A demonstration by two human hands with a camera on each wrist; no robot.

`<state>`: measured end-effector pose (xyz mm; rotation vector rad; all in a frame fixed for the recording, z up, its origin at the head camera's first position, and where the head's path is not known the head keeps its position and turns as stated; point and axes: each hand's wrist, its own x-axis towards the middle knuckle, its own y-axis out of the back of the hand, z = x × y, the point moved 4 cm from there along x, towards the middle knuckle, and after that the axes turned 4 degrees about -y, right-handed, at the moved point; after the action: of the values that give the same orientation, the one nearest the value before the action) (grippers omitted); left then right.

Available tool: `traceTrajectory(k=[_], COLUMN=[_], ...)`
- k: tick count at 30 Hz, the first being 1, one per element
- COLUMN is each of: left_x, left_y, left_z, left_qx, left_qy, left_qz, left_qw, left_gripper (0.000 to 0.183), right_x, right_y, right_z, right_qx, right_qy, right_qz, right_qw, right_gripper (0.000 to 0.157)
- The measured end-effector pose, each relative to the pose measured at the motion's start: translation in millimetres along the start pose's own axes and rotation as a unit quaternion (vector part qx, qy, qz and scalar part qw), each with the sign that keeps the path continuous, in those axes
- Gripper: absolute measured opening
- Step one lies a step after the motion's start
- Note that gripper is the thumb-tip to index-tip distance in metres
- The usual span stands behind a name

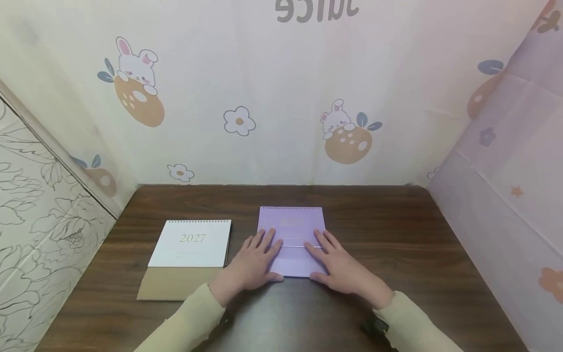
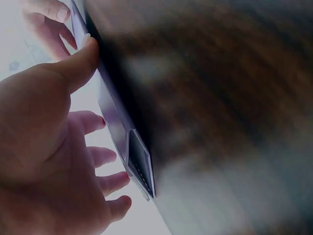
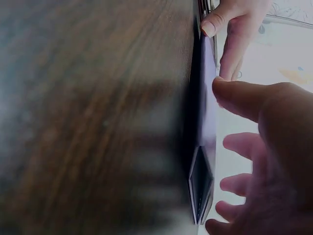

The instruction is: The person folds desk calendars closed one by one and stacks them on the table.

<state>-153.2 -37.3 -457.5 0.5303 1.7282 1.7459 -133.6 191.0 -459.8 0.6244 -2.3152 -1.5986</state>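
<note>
In the head view a purple desk calendar (image 1: 293,235) lies low on the table, its spiral binding along the far edge and gold print on its cover. My left hand (image 1: 254,264) rests on its left side with fingers spread, the thumb at the near edge. On the right side, my right hand (image 1: 345,269) touches it the same way, fingers straight and apart. Both wrist views show the calendar (image 2: 113,115) edge-on, with a narrow diamond-shaped gap at its folded side. The right thumb (image 3: 239,95) lies along the near edge.
Left of the purple calendar lies a white desk calendar (image 1: 191,244) marked 2027, with a tan base panel (image 1: 171,283) toward me. Both are on a dark wood-grain table (image 1: 396,244). A curtain printed with rabbits (image 1: 281,73) hangs behind the far edge.
</note>
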Motion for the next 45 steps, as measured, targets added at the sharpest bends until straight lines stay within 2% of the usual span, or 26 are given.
traceTrajectory(k=[9,15,20,23,38,42,45], left_x=[-0.1,0.1,-0.9,-1.4,-4.2,2.6,8.4], left_y=[-5.1,-1.1,-1.9,0.8,2.3,6.6,11.2], left_z=[3.5,5.2,5.5,7.5,6.3,0.9,-8.4], left_qx=[-0.008,0.0,-0.018,-0.012,-0.005,0.008,-0.003], left_qy=[0.017,0.034,0.034,0.034,0.032,0.025,0.05], left_qz=[-0.058,-0.068,-0.067,-0.073,-0.035,0.008,0.064], left_qw=[0.9981,0.9971,0.997,0.9967,0.9989,0.9996,0.9967], left_gripper=[0.087,0.087,0.086,0.086,0.088,0.088,0.075], right_x=[1,3,2,2,6,6,9], right_y=[-5.7,-1.6,-3.5,-4.7,-7.5,-6.7,-6.3], right_z=[-6,-8,-8,-8,-12,-8,-5], right_qx=[-0.027,-0.024,-0.019,-0.014,-0.035,-0.038,-0.04], right_qy=[-0.008,-0.013,-0.012,-0.014,-0.011,-0.008,-0.011], right_qz=[-0.089,-0.092,-0.087,-0.081,-0.05,-0.04,-0.026], right_qw=[0.996,0.995,0.996,0.997,0.998,0.998,0.999], right_gripper=[0.075,0.075,0.073,0.073,0.073,0.074,0.073])
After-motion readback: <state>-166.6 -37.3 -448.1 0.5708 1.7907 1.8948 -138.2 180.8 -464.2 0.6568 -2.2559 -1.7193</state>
